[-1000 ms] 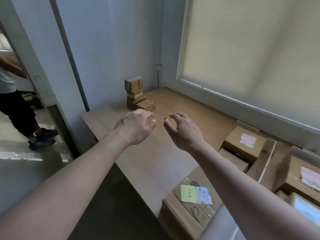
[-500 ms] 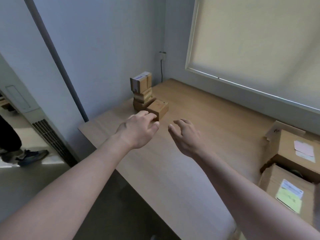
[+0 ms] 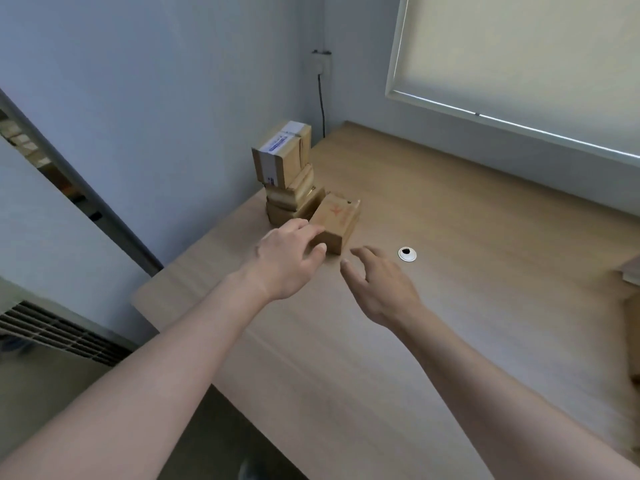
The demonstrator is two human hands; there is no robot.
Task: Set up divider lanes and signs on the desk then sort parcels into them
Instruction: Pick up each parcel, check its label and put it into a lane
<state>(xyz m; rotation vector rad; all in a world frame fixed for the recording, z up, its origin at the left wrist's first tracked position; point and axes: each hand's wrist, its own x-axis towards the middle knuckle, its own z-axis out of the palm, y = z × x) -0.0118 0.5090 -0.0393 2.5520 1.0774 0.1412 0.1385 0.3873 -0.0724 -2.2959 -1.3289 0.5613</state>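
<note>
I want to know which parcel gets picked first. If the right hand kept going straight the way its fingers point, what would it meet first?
Probably the low box lying in front of the stack. The right hand points up and left at its near end, where the left hand already touches. Depth is unclear.

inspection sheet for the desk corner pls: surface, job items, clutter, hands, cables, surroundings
Surface: wooden desk, bare grain, in a room corner.
Job's things: small box with a red mark lying flat on the desk beside a stack of boxes by the wall; top box carries a white label. No dividers or signs seen.
Clutter: white cable grommet set in the desk; part of a box at the right edge, blurred.
Hands: left hand at the near end of the marked box, fingers loosely curled, grip not clear; right hand open above the desk, holding nothing.
Cables: black cord hanging from a wall outlet.
Surroundings: window blind, vent grille.
</note>
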